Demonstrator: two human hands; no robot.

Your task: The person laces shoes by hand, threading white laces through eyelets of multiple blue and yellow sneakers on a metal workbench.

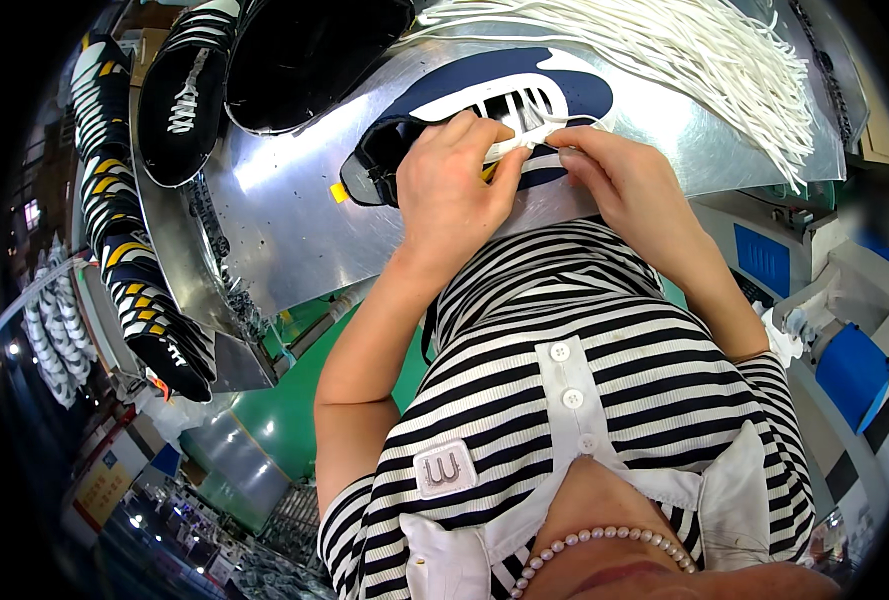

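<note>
A navy and white shoe upper lies on its side on the metal table, its black-lined collar to the left and its toe to the right. A white shoelace runs at its eyelets. My left hand rests over the collar side, thumb and forefinger closed in a pinch on the lace by the eyelets. Opposite it, my right hand pinches the lace between thumb and fingertips. Both hands nearly meet over the lacing. The fingers of my left hand partly cover the shoe's opening, and the lace's ends are hard to make out.
A thick bundle of white shoelaces spreads over the far right of the metal table. Dark shoe parts lie at the far left. Beyond the table's left edge, several striped shoe uppers stand in a row. Grey-blue machinery is at right.
</note>
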